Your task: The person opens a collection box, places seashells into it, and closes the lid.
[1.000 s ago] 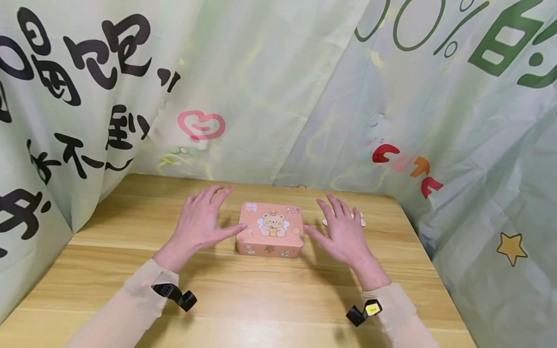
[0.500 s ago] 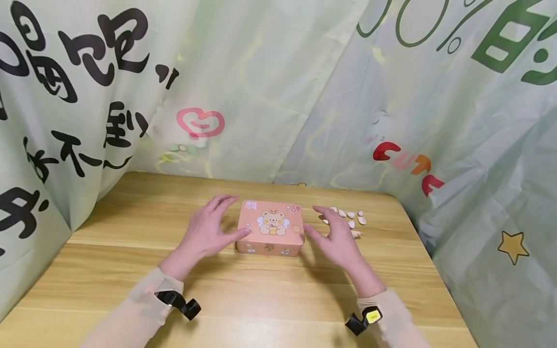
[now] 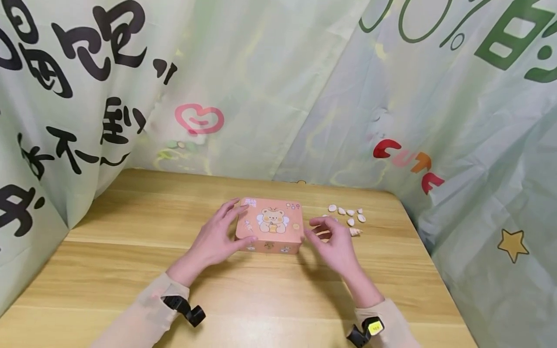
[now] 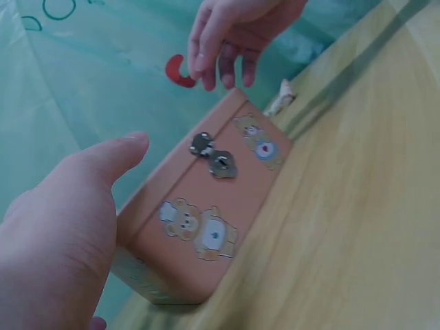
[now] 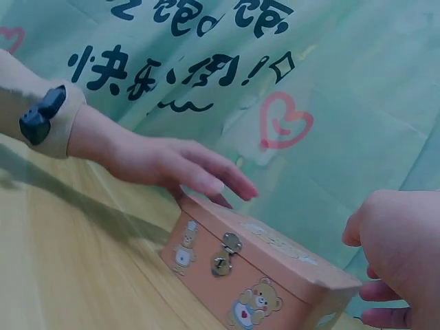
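Observation:
A pink tin box (image 3: 271, 222) with a winged bear on its lid rests on the table, lid down. Its front bears a metal clasp (image 4: 214, 157) and bear pictures. At the box's left end is my left hand (image 3: 216, 238), fingers fairly straight along the lid's edge and thumb by the front left corner; whether it touches is hard to tell. My right hand (image 3: 337, 246) hovers beside the box's right end, fingers loosely bent, nothing held. In the right wrist view, the left hand (image 5: 175, 165) reaches over the lid's far end.
Several small white shells (image 3: 350, 212) lie on the wooden table (image 3: 174, 208) right of the box. A pointed spiral shell (image 3: 355, 232) sits close to the right hand. Printed curtain cloth (image 3: 243, 96) hangs behind and along both sides.
My left hand has moved right, up to the box's left edge. My right hand has drawn slightly nearer to me with fingers more bent, uncovering the shells. The box stays in place.

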`<state>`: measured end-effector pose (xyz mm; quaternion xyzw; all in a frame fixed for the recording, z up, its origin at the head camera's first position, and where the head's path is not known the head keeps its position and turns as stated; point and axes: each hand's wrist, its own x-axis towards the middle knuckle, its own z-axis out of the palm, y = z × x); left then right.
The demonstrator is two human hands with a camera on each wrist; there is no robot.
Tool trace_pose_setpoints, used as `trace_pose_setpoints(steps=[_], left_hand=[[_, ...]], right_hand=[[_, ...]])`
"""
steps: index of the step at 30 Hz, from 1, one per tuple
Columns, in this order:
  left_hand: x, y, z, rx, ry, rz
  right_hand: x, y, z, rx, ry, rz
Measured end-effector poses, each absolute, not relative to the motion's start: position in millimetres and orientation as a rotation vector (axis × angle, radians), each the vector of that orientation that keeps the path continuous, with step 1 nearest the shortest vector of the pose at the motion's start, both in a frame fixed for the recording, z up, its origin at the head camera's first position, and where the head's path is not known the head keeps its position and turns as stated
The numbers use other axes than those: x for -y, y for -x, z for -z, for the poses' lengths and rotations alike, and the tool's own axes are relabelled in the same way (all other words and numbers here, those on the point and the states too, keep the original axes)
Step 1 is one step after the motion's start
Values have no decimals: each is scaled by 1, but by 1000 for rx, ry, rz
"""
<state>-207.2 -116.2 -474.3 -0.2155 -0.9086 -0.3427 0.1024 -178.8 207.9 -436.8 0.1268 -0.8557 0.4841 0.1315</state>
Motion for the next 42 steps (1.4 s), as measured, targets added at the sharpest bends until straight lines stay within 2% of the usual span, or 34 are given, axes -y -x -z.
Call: trace_pose_setpoints(steps=[8,20,28,42], left_hand=[[109,204,483,2722,694,1067],[104,205,491,2742,725,1039],[103,208,496,2728,757,1101],[105,212,499,2702,795,1192]], right_hand=[[-202,170,440,2502,-343,-1580],[-182,156,457,2608,-463,-1779],[-169,155,476,2623,-553,-1846],[-157,159,485,2627,-577,-1884]])
